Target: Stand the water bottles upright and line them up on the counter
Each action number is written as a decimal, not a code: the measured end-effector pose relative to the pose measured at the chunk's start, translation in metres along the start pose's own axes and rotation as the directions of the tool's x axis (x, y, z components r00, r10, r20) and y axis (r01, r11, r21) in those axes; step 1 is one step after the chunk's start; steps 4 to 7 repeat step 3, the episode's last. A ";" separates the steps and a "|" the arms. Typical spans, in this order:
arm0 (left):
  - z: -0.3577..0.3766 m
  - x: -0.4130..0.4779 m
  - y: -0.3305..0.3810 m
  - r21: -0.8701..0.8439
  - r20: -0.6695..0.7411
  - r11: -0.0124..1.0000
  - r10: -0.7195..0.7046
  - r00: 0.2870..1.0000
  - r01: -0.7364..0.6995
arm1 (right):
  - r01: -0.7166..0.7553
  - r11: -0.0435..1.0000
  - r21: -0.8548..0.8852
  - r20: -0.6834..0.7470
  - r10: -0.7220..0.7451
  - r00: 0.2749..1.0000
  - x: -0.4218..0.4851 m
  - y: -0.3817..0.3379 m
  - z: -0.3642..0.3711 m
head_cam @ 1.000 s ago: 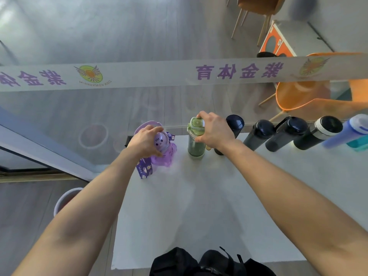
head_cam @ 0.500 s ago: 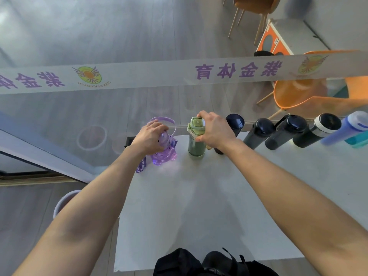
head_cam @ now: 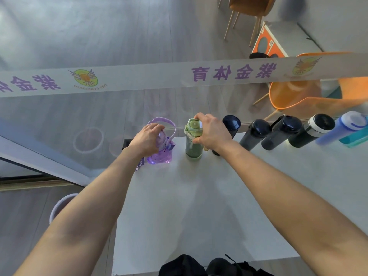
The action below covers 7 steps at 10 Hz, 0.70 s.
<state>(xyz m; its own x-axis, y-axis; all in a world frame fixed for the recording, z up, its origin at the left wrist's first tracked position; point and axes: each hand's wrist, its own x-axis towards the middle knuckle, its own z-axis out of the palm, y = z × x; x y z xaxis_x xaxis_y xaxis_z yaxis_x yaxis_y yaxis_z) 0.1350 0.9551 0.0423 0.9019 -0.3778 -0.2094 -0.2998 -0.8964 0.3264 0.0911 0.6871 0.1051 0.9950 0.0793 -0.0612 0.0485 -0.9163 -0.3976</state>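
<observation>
A row of water bottles stands along the far edge of the white counter. At its left end a clear purple bottle with a purple carry loop stands upright, and my left hand grips its top. Beside it a green bottle stands upright with my right hand closed around its lid and shoulder. To the right stand three dark bottles, a black bottle with a white band, a blue bottle and a teal one.
A glass pane with a white banner of purple lettering rises right behind the bottles. A black bag lies at the counter's near edge. A pale bin stands on the floor at left. Orange chairs sit beyond the glass.
The purple bottle went from lying tilted under my left hand to standing upright at the row's left end. My right hand has stayed on the green bottle.
</observation>
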 end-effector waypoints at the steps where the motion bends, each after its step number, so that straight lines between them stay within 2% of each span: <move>1: 0.002 0.002 0.000 0.033 -0.005 0.999 0.012 1.000 -0.012 | -0.001 1.000 -0.026 -0.006 0.000 1.000 0.001 0.003 0.004; 3: 0.007 -0.010 0.016 0.021 -0.224 0.999 0.035 0.974 -0.031 | -0.039 0.998 -0.047 0.123 0.044 0.991 -0.005 0.004 -0.005; 7: 0.007 -0.010 0.016 0.021 -0.224 0.999 0.035 0.974 -0.031 | -0.039 0.998 -0.047 0.123 0.044 0.991 -0.005 0.004 -0.005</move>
